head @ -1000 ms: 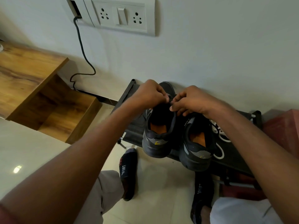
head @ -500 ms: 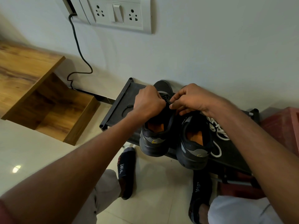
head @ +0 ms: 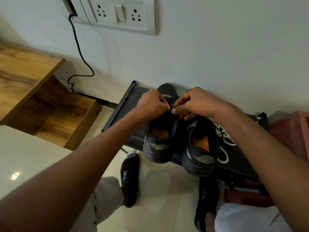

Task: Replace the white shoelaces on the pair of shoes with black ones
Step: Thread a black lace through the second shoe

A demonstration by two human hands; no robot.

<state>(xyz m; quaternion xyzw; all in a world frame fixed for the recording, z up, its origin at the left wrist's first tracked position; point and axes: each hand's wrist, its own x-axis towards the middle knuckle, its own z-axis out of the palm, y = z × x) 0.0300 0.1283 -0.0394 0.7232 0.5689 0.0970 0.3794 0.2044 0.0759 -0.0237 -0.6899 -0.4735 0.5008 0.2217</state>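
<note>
Two dark grey shoes with orange insoles stand side by side on a black rack, heels toward me: the left shoe and the right shoe. Over the left shoe's tongue my left hand and my right hand meet, each pinching a piece of the black lace. Most of that lace is hidden by my fingers. White laces lie in a loose pile on the rack, right of the right shoe.
A wall with a socket panel and a hanging black cable rises behind the rack. A wooden shelf unit stands at the left. A red crate sits at the right. My socked feet rest on the tiled floor below.
Both hands stay over the left shoe, fingers working the black lace. The view has shifted slightly, and the left hand has drawn a little away from the right.
</note>
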